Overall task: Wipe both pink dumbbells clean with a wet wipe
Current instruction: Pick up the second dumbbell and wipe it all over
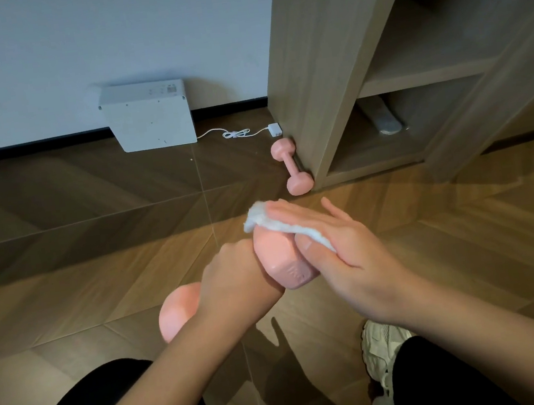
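Observation:
My left hand (234, 275) grips the handle of a pink dumbbell (281, 262), held above the floor in the middle of the view. One head of it shows between my hands and the other head pokes out lower left; the handle is hidden in my fist. My right hand (338, 247) presses a white wet wipe (282, 225) against the upper head, thumb on the near face and fingers over the top. A second pink dumbbell (290, 167) lies on the floor against the foot of the wooden shelf unit.
A wooden shelf unit (326, 70) stands at the right with open compartments. A white box (149, 117) leans against the wall, with a white cable and plug (275, 130) trailing on the wooden floor. My knees and a pale sneaker (378, 350) are at the bottom.

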A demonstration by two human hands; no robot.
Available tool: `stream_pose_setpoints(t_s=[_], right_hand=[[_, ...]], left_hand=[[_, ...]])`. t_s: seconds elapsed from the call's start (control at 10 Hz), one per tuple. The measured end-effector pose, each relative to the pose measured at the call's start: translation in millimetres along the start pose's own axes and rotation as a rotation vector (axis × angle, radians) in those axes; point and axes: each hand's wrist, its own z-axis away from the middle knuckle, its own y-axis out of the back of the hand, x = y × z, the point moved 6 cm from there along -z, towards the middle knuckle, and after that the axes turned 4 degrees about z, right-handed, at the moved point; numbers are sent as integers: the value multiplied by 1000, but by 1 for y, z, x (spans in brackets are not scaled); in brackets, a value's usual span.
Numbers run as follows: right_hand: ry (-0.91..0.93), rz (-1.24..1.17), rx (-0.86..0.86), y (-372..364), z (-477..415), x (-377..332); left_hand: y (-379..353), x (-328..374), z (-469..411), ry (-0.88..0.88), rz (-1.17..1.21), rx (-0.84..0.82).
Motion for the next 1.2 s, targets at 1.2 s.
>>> stream_pose_setpoints(t_s=[1.2], right_hand=[[-311,-81,-1,10,-14,43]], left_hand=[[11,-4,-3,68,-118,-52]])
